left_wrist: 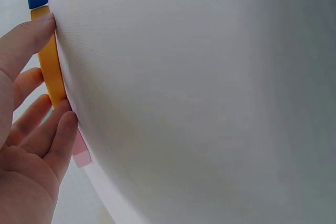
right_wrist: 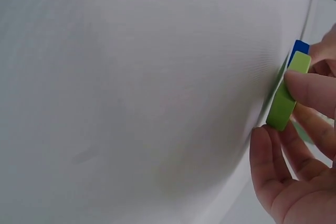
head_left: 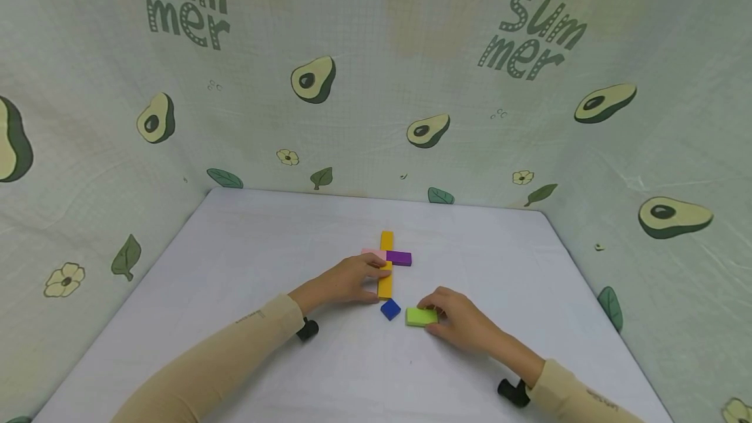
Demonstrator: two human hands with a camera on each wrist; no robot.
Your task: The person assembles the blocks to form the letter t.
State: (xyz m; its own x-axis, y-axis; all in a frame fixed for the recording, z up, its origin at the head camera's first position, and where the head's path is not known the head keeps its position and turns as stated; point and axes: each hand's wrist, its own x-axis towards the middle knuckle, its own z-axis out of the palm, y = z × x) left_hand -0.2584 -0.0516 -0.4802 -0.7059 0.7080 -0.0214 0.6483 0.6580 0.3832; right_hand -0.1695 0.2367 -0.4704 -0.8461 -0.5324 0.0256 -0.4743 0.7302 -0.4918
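My left hand (head_left: 351, 279) holds the lower yellow block (head_left: 384, 288) between thumb and fingers; in the left wrist view the thumb is at one end and the fingertips at the other. Above it, a pink block (head_left: 370, 252) and a purple block (head_left: 400, 258) lie end to end crosswise, with another yellow block (head_left: 386, 240) beyond them. A blue block (head_left: 390, 309) sits turned like a diamond just below the lower yellow block. To its right, my right hand (head_left: 461, 320) pinches a lime-green block (head_left: 420, 317) with thumb and fingers, close over the tabletop.
A white cloth covers the table (head_left: 264, 240). Around its back and sides hangs a pale curtain (head_left: 364, 31) printed with avocados and leaves. A black wrist camera (head_left: 514, 393) sits under the right sleeve, and another black camera (head_left: 308, 329) under the left.
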